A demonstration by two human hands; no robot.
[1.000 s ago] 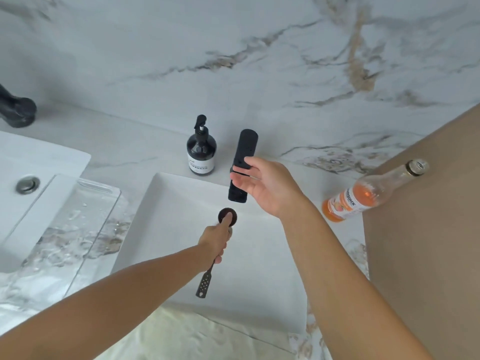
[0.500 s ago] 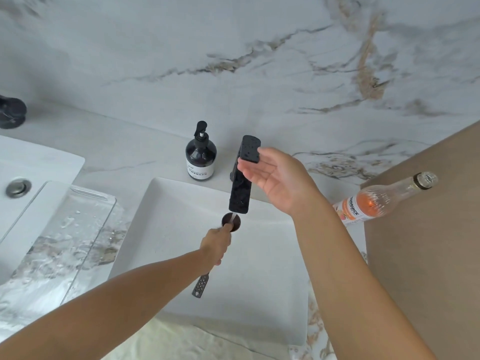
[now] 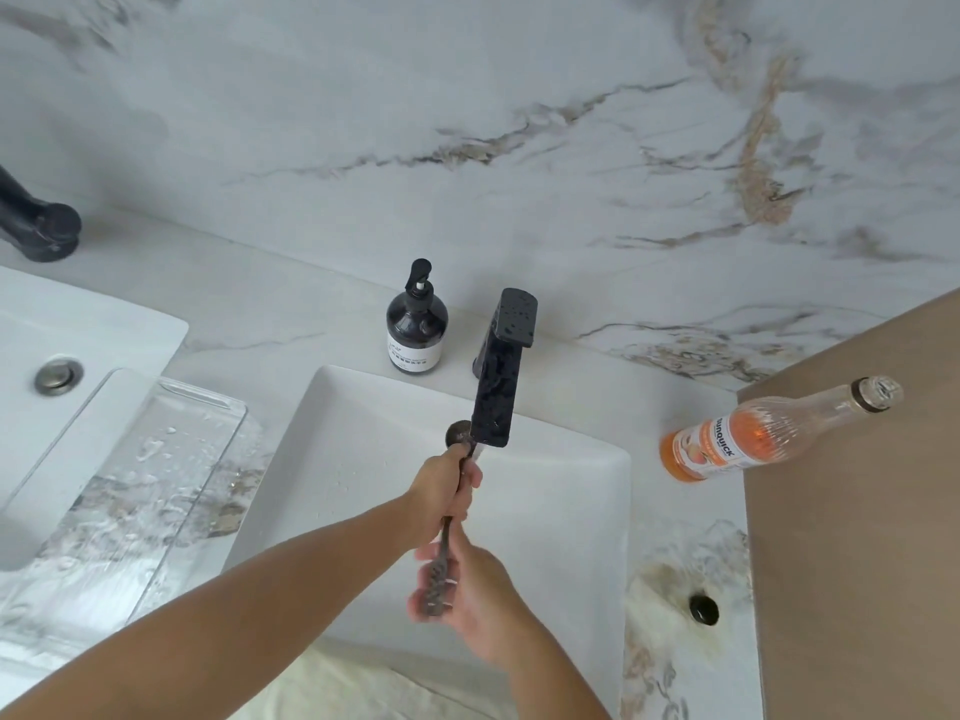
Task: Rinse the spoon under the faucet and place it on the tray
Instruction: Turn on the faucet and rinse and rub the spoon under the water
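Observation:
My left hand (image 3: 445, 485) grips the dark spoon (image 3: 441, 569) by the middle of its handle, over the white sink (image 3: 571, 511). The spoon's round bowl (image 3: 458, 433) sits right under the spout of the black faucet (image 3: 501, 376), where a thin stream of water shows. My right hand (image 3: 470, 595) is blurred, low over the sink beneath the spoon's perforated handle end; whether it touches the handle is unclear. The clear, wet tray (image 3: 130, 491) lies on the counter to the left of the sink.
A dark soap pump bottle (image 3: 417, 324) stands behind the sink. An orange drink bottle (image 3: 753, 433) stands at the right beside a brown panel (image 3: 857, 511). A small black cap (image 3: 704, 608) lies on the counter. A second sink (image 3: 78, 324) and black faucet base (image 3: 39, 226) are at far left.
My right hand has left the faucet lever and dropped down to the spoon's handle end. Water now runs. The left hand still holds the spoon bowl under the spout.

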